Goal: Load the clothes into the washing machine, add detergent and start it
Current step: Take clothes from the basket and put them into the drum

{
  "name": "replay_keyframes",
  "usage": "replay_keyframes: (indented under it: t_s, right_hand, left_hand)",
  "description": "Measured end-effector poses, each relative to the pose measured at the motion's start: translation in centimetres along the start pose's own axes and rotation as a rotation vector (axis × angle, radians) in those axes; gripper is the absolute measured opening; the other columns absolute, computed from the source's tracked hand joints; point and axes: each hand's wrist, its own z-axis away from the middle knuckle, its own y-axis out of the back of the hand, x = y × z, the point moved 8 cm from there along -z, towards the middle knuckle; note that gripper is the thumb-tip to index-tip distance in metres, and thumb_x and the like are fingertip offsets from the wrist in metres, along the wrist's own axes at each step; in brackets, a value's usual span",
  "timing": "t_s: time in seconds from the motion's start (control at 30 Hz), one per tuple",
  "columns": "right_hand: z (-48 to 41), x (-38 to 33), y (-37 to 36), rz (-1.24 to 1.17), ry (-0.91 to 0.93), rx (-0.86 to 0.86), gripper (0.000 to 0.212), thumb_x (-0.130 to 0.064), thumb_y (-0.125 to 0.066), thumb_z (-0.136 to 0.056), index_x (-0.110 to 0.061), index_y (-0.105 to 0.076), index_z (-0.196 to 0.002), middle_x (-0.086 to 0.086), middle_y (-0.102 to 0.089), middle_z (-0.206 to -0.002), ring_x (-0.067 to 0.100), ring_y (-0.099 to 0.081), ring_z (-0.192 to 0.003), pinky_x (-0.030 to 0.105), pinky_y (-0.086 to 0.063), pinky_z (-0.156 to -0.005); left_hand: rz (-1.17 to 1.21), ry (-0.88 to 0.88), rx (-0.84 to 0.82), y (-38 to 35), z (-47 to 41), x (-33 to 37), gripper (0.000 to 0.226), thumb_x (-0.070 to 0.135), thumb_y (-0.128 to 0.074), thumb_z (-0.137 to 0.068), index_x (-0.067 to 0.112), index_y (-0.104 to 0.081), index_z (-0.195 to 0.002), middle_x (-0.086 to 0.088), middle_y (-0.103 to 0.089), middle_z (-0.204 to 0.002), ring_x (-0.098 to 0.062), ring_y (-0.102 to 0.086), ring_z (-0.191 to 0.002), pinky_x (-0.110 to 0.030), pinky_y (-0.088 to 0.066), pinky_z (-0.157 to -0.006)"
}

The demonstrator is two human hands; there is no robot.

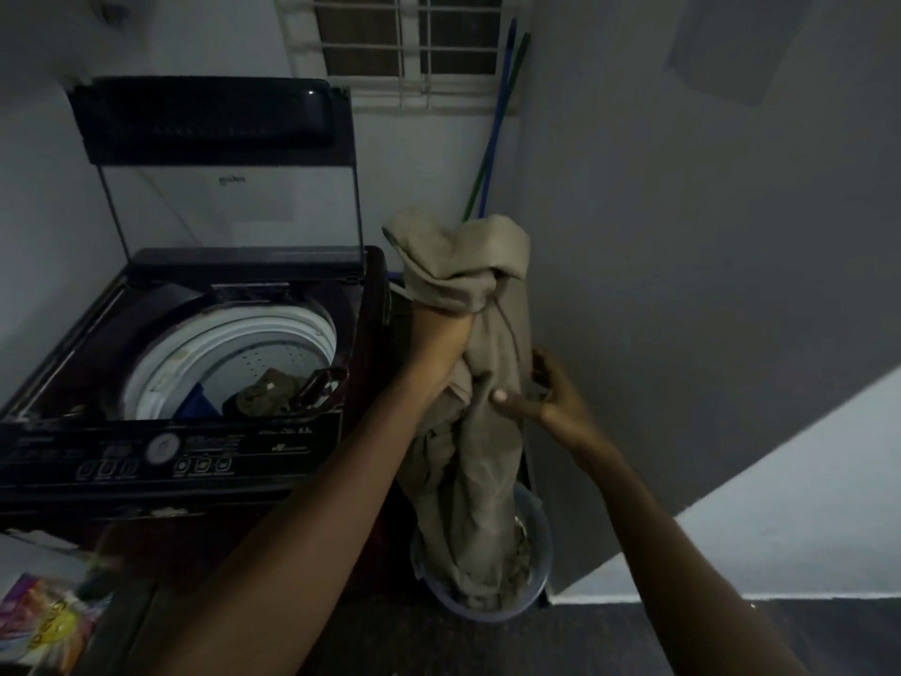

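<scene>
The beige garment hangs limp and floppy from the left hand clenched high up, right hand pinching mid-fabric, tail still in the laundry basket beside the washing machine, so bunch it.

Garment: plain beige
Washing machine: dark maroon body, white drum rim
Clothes in drum: olive, blue
Basket: translucent grey
Broom handles: blue, green

A: Dim, bluish indoor light; no glare; the barred window is dark.
B: Soft overall blur; wide-angle bending at the edges; a diagonal shadow crosses the right wall.
</scene>
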Motion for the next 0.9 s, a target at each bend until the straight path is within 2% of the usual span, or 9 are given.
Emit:
replay_keyframes:
  t_s: [0.07, 0.13, 0.2, 0.3, 0.37, 0.5, 0.67, 0.77, 0.9]
  right_hand:
    - [-0.2, 1.1, -1.8, 0.113, -0.009, -0.046, 0.047, -0.03, -0.078, -0.078, -0.024, -0.057, -0.12, -0.02, -0.061, -0.11, -0.006, -0.059, -0.096, 0.008, -0.048, -0.071]
    - [-0.7, 1.0, -2.1, 0.328, 0.008, 0.026, 0.011, -0.03, -0.068, -0.088, -0.03, -0.059, -0.081, -0.019, -0.059, -0.078, -0.006, -0.055, -0.07, 0.008, -0.04, -0.058]
    - [-1.5, 0.0, -0.9, 0.361, 0.065, 0.173, 0.034, -0.019, -0.06, -0.094, -0.032, -0.048, -0.065, -0.019, -0.047, -0.063, -0.004, -0.041, -0.053, 0.013, -0.031, -0.05]
    - [-0.6, -2.3, 2.0, 0.153, 0.24, 0.505, 0.025, 0.009, -0.047, -0.088, -0.01, -0.064, -0.086, -0.002, -0.058, -0.079, -0.003, -0.047, -0.068, 0.017, -0.035, -0.06]
    - [0.3, -2.2, 2.7, 0.045, 0.269, 0.617, 0.031, 0.011, -0.041, -0.084, -0.001, -0.065, -0.099, 0.0, -0.06, -0.089, -0.001, -0.052, -0.08, 0.011, -0.041, -0.068]
    - [-2.4, 1.8, 0.1, 0.509, 0.022, 0.118, 0.019, -0.01, -0.047, -0.083, -0.013, -0.048, -0.064, 0.0, -0.05, -0.063, 0.012, -0.045, -0.061, 0.024, -0.032, -0.059]
    - [-1.7, -1.7, 2.8, 0.042, 0.226, 0.369, 0.015, -0.003, -0.058, -0.09, -0.01, -0.065, -0.101, -0.001, -0.067, -0.093, -0.003, -0.059, -0.079, 0.009, -0.043, -0.062]
    - [-1.5, -0.1, 1.7, -0.11, 0.169, 0.217, 0.058, -0.034, -0.082, -0.072, -0.03, -0.052, -0.122, -0.014, -0.059, -0.118, -0.008, -0.059, -0.1, 0.012, -0.051, -0.075]
    - [-2.1, 4.8, -2.6, 0.009, -0.022, -0.029, 0.111, -0.046, -0.092, -0.049, -0.028, -0.034, -0.142, -0.016, -0.051, -0.132, -0.004, -0.053, -0.115, 0.016, -0.047, -0.091]
  left_hand:
    - [-0.081, 0.074, -0.072, -1.5, 0.4, -0.3, 0.037, 0.02, -0.06, -0.096, 0.004, -0.054, -0.128, -0.009, -0.059, -0.121, -0.022, -0.056, -0.115, -0.036, -0.046, -0.101]
    - [-0.109, 0.081, -0.124, -2.3, 0.5, -0.4, 0.036, 0.018, -0.058, -0.096, 0.005, -0.055, -0.129, -0.012, -0.059, -0.124, -0.022, -0.055, -0.116, -0.032, -0.045, -0.099]
    - [-0.045, 0.084, -0.047, -1.5, 0.4, -0.4, 0.029, 0.016, -0.058, -0.095, 0.006, -0.058, -0.123, -0.011, -0.061, -0.114, -0.021, -0.058, -0.104, -0.032, -0.047, -0.093]
    - [0.04, 0.091, 0.044, -0.5, 0.6, -0.9, 0.025, 0.03, -0.055, -0.091, 0.007, -0.059, -0.095, -0.011, -0.059, -0.09, -0.019, -0.057, -0.08, -0.037, -0.047, -0.081]
    - [0.003, 0.061, -0.02, -1.0, 0.8, -0.9, 0.026, 0.031, -0.056, -0.096, 0.008, -0.06, -0.108, -0.013, -0.062, -0.102, -0.02, -0.059, -0.088, -0.034, -0.048, -0.08]
    - [-0.123, 0.131, -0.109, -1.1, 0.7, -1.5, 0.026, 0.029, -0.057, -0.097, 0.01, -0.06, -0.116, -0.015, -0.063, -0.117, -0.029, -0.061, -0.102, -0.04, -0.051, -0.088]
    - [0.077, 0.088, -0.009, -0.4, -0.1, 2.2, 0.042, 0.04, -0.066, -0.08, 0.014, -0.063, -0.113, -0.007, -0.067, -0.11, -0.023, -0.064, -0.1, -0.045, -0.054, -0.095]
    - [0.224, 0.031, -0.006, -0.6, -0.8, 5.7, 0.026, 0.027, -0.074, -0.083, 0.022, -0.062, -0.105, -0.001, -0.067, -0.106, -0.02, -0.065, -0.1, -0.042, -0.055, -0.094]
    - [0.553, 0.057, -0.024, -1.2, -0.6, 7.2, 0.046, 0.02, -0.081, -0.073, 0.008, -0.065, -0.115, -0.011, -0.069, -0.116, -0.027, -0.066, -0.108, -0.046, -0.053, -0.097]
